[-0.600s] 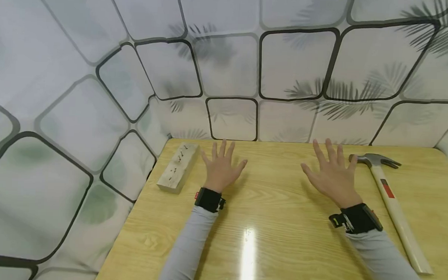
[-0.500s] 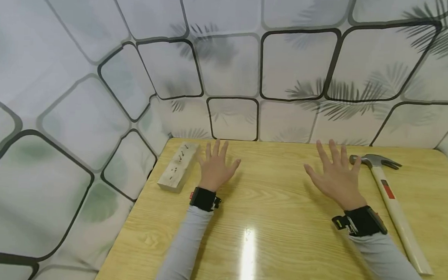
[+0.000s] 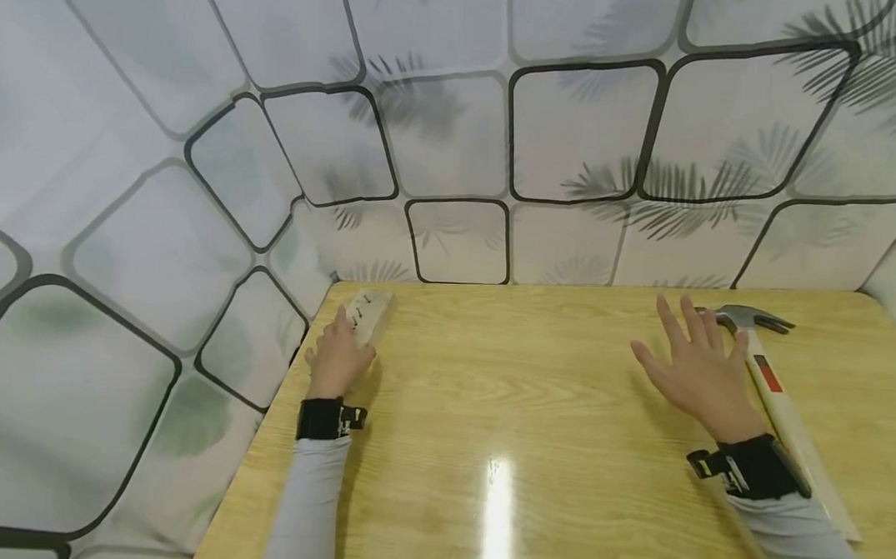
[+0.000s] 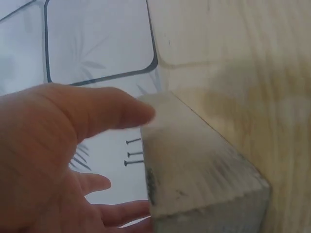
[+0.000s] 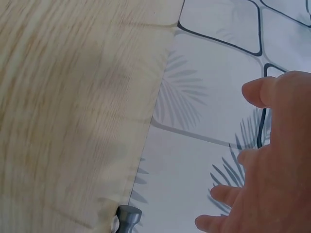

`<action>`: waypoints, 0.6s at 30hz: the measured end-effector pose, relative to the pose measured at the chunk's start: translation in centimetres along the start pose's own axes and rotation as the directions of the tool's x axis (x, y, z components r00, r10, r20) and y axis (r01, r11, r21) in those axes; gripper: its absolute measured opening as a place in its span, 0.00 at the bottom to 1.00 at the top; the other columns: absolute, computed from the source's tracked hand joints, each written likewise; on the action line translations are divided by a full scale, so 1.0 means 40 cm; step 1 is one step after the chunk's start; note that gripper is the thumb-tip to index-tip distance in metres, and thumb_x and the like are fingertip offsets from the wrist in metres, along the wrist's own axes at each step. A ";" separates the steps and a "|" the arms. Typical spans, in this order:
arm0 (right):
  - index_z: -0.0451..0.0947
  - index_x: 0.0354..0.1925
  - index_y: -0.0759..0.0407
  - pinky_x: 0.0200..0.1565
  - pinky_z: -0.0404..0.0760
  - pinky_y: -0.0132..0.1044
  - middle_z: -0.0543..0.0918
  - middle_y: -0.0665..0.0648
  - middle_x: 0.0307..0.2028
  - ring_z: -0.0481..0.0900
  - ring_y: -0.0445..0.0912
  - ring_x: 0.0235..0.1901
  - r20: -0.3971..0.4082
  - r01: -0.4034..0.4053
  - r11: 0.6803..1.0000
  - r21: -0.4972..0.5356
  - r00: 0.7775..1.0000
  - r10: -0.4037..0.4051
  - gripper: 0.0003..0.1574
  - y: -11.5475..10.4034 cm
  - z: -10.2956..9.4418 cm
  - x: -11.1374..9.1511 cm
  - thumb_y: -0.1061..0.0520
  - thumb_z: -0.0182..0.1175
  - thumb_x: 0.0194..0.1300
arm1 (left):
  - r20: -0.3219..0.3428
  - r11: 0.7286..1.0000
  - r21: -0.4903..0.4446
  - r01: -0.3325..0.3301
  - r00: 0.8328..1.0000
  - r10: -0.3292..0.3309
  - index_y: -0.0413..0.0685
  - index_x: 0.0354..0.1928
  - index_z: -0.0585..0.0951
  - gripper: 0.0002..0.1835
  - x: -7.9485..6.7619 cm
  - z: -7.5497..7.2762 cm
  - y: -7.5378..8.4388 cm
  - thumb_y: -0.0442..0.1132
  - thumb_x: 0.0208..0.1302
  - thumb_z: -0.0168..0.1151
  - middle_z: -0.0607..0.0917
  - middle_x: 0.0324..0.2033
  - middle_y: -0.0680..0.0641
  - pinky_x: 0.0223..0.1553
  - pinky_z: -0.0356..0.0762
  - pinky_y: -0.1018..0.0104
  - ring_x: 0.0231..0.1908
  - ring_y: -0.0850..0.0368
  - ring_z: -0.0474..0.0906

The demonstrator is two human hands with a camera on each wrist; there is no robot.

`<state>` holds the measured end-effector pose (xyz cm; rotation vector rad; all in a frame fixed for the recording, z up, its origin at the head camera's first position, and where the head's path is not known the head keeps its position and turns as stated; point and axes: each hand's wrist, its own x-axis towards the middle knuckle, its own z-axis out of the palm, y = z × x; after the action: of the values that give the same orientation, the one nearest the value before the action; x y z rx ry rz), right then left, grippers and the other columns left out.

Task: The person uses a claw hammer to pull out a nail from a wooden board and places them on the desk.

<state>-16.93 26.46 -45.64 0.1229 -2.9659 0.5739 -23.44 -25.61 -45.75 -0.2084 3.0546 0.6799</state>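
Observation:
At the table's back left lies a pale wooden block [image 3: 375,308] with several nails standing in its top. My left hand [image 3: 337,360] is over the near part of the block and hides it. In the left wrist view the thumb [image 4: 114,109] overlaps the block's far edge, and the other fingers reach past its near end, not curled round it. Nails [image 4: 133,154] jut from the block there. My right hand [image 3: 702,378] hovers with fingers spread and holds nothing. Close to its right is a claw hammer [image 3: 777,394] with a pale handle and red label; the right wrist view shows its striking face [image 5: 129,213].
Everything lies on a wood-grain table [image 3: 503,382], which meets a patterned cloth wall [image 3: 457,238] at the back and left. A bright light reflection falls on the table's front middle.
My left hand has moved left and slightly toward me, from beside the block to over its near part. My right hand has shifted right, closer to the hammer. Block and hammer stay put.

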 end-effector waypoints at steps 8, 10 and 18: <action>0.33 0.82 0.43 0.64 0.24 0.78 0.39 0.68 0.80 0.36 0.73 0.76 -0.003 0.000 1.000 0.001 1.000 0.000 0.54 0.007 0.008 0.009 0.28 0.45 0.75 | 0.016 1.000 -0.002 -0.026 1.000 0.026 0.44 0.81 0.47 0.48 -0.013 -0.003 -0.010 0.51 0.69 0.62 0.62 0.67 0.23 0.58 0.63 0.26 0.66 0.22 0.59; 0.33 0.82 0.43 0.64 0.23 0.78 0.39 0.68 0.80 0.36 0.73 0.76 -0.002 -0.002 1.000 0.004 1.000 0.002 0.53 0.009 0.009 0.010 0.28 0.45 0.75 | 0.030 0.999 -0.018 -0.038 0.999 0.039 0.43 0.81 0.48 0.49 -0.017 0.001 -0.002 0.52 0.68 0.64 0.61 0.67 0.22 0.57 0.65 0.27 0.65 0.22 0.59; 0.31 0.82 0.43 0.64 0.22 0.77 0.38 0.69 0.80 0.33 0.73 0.76 0.023 -0.021 0.998 0.053 1.000 0.020 0.53 -0.001 0.020 0.005 0.27 0.43 0.75 | 0.077 0.996 -0.046 -0.080 0.994 0.084 0.43 0.81 0.45 0.56 -0.032 0.022 0.060 0.55 0.64 0.69 0.62 0.66 0.22 0.58 0.68 0.30 0.65 0.23 0.60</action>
<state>-17.21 26.11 -46.33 0.1042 -2.9781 0.6583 -22.50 -22.94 -45.49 -0.0551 2.9900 0.7389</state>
